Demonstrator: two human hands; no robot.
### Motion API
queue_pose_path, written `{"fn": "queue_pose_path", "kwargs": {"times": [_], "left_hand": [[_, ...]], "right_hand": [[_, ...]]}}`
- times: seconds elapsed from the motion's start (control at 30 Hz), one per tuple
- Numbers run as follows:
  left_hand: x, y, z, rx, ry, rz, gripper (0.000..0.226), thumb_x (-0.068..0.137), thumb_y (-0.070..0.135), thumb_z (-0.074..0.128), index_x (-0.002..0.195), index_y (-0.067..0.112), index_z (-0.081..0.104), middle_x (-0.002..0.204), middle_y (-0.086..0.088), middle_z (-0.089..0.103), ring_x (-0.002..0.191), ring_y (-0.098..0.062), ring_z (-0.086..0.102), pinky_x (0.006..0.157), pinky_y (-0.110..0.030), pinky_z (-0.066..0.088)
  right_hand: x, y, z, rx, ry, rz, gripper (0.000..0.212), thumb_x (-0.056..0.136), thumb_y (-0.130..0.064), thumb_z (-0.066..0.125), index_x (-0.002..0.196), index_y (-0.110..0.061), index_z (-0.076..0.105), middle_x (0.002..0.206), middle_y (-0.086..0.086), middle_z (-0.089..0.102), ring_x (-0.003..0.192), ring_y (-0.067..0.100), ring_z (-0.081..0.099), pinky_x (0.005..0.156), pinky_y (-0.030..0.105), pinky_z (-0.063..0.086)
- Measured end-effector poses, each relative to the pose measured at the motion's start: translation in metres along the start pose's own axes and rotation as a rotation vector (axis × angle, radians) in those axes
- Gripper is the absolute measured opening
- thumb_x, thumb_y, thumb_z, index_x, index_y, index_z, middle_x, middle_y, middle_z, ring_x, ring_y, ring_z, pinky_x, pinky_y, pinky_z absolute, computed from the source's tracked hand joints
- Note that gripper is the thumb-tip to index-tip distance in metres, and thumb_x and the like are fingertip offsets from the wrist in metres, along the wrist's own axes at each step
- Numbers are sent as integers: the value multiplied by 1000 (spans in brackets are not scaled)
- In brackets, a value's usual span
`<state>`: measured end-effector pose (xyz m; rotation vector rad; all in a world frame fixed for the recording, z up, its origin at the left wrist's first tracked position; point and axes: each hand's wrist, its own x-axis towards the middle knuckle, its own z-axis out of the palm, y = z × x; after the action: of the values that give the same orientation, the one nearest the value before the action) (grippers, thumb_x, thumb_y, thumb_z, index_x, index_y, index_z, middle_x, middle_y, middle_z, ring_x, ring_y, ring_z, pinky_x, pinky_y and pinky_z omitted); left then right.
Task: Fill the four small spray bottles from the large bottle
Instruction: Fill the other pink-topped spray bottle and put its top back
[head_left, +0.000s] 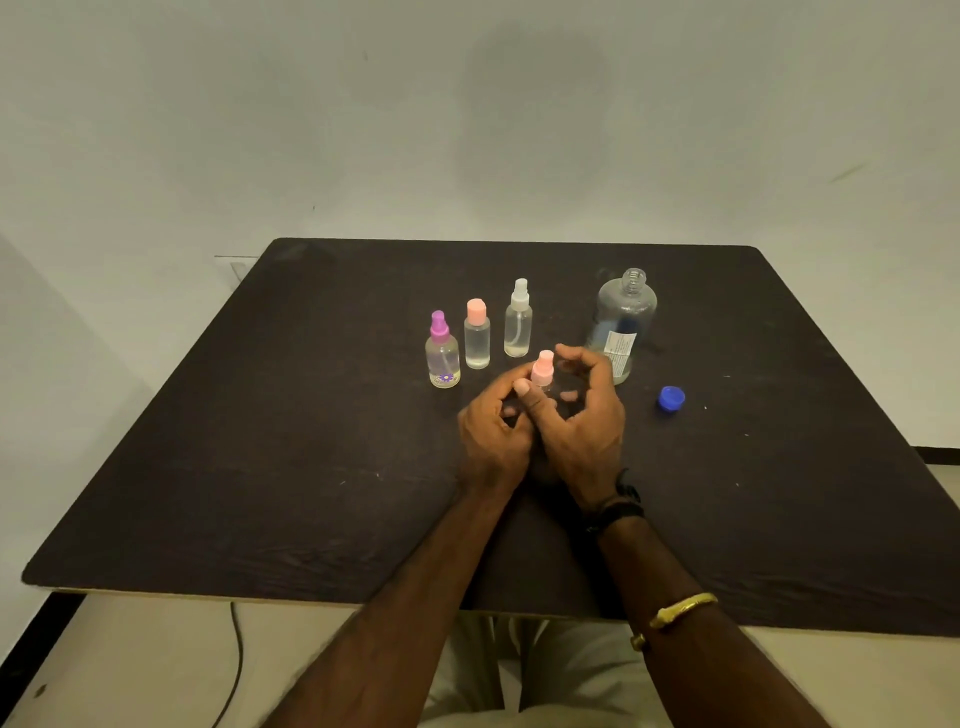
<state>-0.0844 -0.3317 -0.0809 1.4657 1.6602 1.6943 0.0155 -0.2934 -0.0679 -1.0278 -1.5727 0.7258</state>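
Pink-topped small clear spray bottle (543, 370) stands mid-table, left hand (493, 434) and right hand (589, 415) both curled round it. Behind, large clear uncapped bottle (626, 312) wears a white label (618, 349), unreadable. Three small bottles (477, 338) hold clear liquid.

Dark table (260, 467), matt all over, with a faint woody grain and a few pale scuffs. At one o'clock stands the large bottle (626, 312), clear glossy plastic with a white paper label (618, 349). At three o'clock, the blue cap (671, 399), smooth shiny plastic. At eleven, clear plastic again: purple-capped bottle (442, 358), flip-top bottle (477, 338), white-sprayer bottle (518, 325). Dead centre, the pink-capped bottle (543, 368), its top dull-sheened plastic. At five o'clock, a shiny gold metal bangle (683, 608), and beyond it a matt black wristband (621, 506).
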Motion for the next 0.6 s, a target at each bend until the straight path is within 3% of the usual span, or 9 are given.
{"fn": "queue_pose_path", "kwargs": {"times": [0.13, 0.23, 0.37, 0.5, 0.6], "left_hand": [[1, -3, -1, 31, 10, 6, 41, 93, 4, 68, 132, 17, 63, 115, 21, 64, 102, 14, 63, 87, -9, 51], [0, -5, -1, 29, 5, -6, 41, 92, 6, 69, 133, 13, 63, 120, 14, 66, 106, 12, 63, 91, -14, 53], [-2, -3, 1, 31, 0, 11, 43, 95, 5, 66, 133, 25, 59, 116, 24, 63, 104, 11, 64, 88, -12, 52], [0, -9, -1, 55, 14, -13, 43, 92, 10, 70, 134, 13, 62, 123, 7, 68, 106, 14, 61, 93, -11, 49], [-1, -7, 0, 58, 10, -16, 42, 92, 9, 70, 133, 13, 63, 120, 13, 66, 105, 16, 60, 91, -10, 50]], "right_hand": [[0, -1, -1, -60, 15, -90, 25, 95, -30, 69, 115, -15, 66, 131, -2, 60, 120, 7, 56, 94, 33, 52], [-1, 0, 0, -66, 0, -131, 29, 99, -29, 61, 124, -15, 67, 135, -1, 58, 126, 10, 54, 103, 39, 49], [-1, -1, 0, -20, -27, -68, 37, 91, -28, 74, 122, -15, 59, 135, -4, 58, 122, 11, 57, 90, 33, 55], [-1, -1, 0, -62, -26, -150, 27, 100, -19, 61, 125, -9, 65, 136, 3, 59, 128, 11, 54, 105, 33, 47], [-1, -1, 1, -63, -53, -146, 37, 96, -22, 63, 131, -11, 61, 137, 2, 58, 129, 10, 53, 105, 28, 46]]}}
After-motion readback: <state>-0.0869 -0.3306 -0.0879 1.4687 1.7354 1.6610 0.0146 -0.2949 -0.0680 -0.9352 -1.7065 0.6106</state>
